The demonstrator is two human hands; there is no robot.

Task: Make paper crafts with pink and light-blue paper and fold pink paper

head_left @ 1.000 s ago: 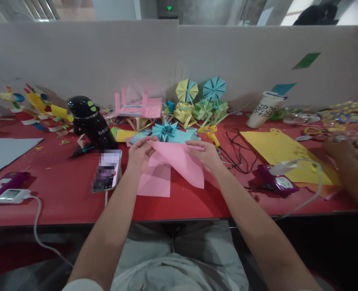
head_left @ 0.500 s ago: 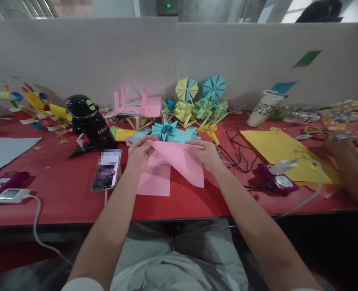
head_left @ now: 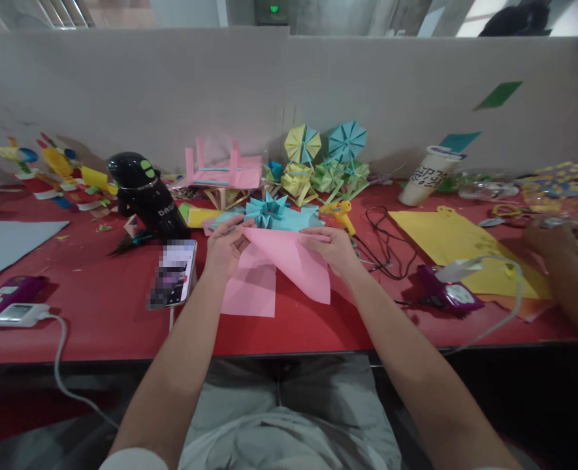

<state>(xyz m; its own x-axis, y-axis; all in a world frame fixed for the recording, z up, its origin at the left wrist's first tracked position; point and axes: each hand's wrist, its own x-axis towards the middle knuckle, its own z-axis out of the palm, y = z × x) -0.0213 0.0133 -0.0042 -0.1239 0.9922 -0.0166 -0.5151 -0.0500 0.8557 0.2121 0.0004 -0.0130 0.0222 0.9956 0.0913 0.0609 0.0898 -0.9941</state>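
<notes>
Left hand (head_left: 224, 248) and right hand (head_left: 335, 249) are both found pinching a thin pink sheet of paper (head_left: 298, 264) by its upper edge; the left thumb is partly hidden from us. We place the sheet lifted over the middle of the red tabletop (head_left: 289, 338), one corner hanging in a curl towards the near edge. Below it to the left lies a flat pink piece of paper (head_left: 249, 301); whether the two are joined we cannot tell.

We judge that an uneven pull between the pinches could crease or tear the sheet, and that the loose curl could set a fold askew. A careless forward reach could crush the blue pointed paper star (head_left: 268, 212) just beyond the hands.

Along the surface's far edge we note a black glossy bottle (head_left: 146, 202), a pink paper model (head_left: 242, 171), a round blue pleated paper wheel (head_left: 347, 140) and a tilted white printed cup (head_left: 430, 176). Nearer the near edge are a lit phone (head_left: 183, 274), left of the hands, and a purple power socket (head_left: 460, 297), right of them. Another person's hand (head_left: 553, 243) is at the far right. Behind the far edge stands a grey partition (head_left: 136, 91), with a small green lit sign (head_left: 273, 9) beyond.
</notes>
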